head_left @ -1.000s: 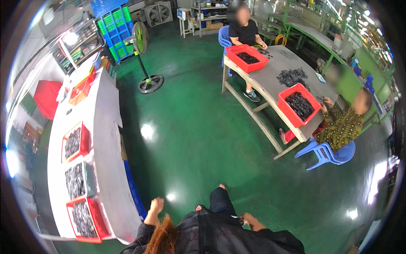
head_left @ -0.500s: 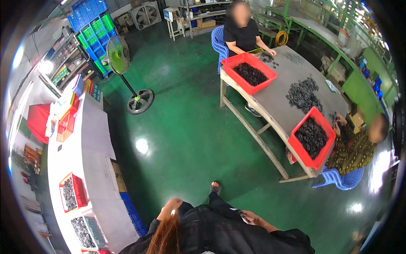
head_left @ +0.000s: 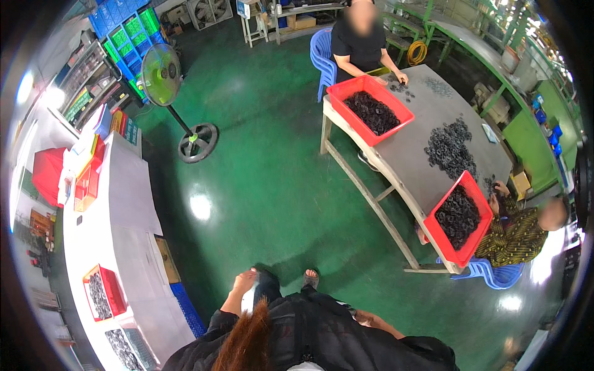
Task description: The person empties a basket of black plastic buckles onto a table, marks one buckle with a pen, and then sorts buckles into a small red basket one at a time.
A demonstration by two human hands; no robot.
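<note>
My left hand (head_left: pixel 243 283) hangs in front of my left thigh, over the green floor. Its fingers are small and partly turned from view, so whether they are closed is unclear. A pale patch shows just below it, which I cannot identify. Beside my right hip is my right hand (head_left: pixel 367 318), mostly hidden by my dark sleeve and clothing. A small dark and whitish shape shows by its fingers, too unclear to name. Neither hand touches the work table (head_left: pixel 411 164) or the white counter (head_left: pixel 127 216).
Red trays (head_left: pixel 405 117) of black rings stand on the work table, with a loose ring pile (head_left: pixel 451 145) between. Two seated people handle rings there. A pedestal fan (head_left: pixel 162 74) stands ahead left. The white counter carries a red tray (head_left: pixel 116 290) of small parts.
I have stepped forward, and my left hand has swung forward and slightly left. The right hand stays by my hip. The view has shifted a little.
</note>
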